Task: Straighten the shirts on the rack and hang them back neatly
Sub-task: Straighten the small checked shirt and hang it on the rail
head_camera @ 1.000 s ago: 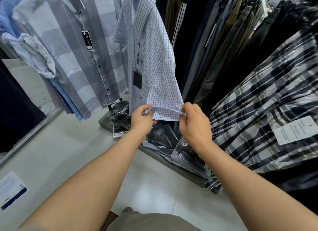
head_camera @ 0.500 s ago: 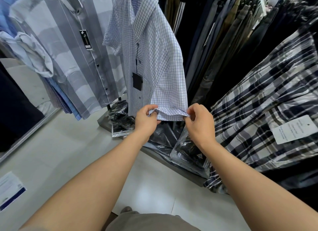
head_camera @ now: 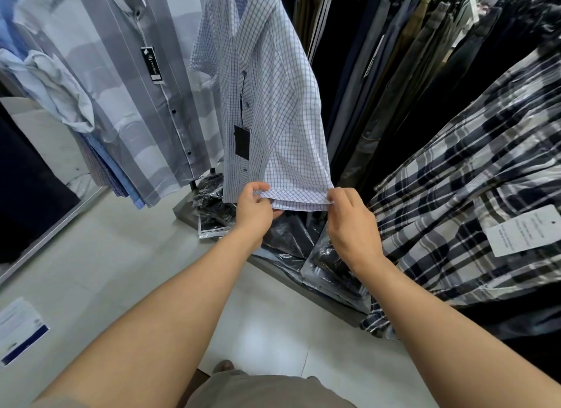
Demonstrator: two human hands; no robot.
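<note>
The white short-sleeved shirt with fine blue checks point(head_camera: 273, 110) hangs at centre, its hem level between my hands. To its left hangs a grey broad-striped shirt point(head_camera: 127, 98); to its right, dark trousers point(head_camera: 379, 82) crowd close, then a black-and-white plaid shirt in clear plastic point(head_camera: 473, 201). Open tiled floor point(head_camera: 115, 255) lies near left. My left hand point(head_camera: 253, 211) pinches the hem's left corner, fingers closed. My right hand point(head_camera: 353, 225) pinches the right corner likewise.
</note>
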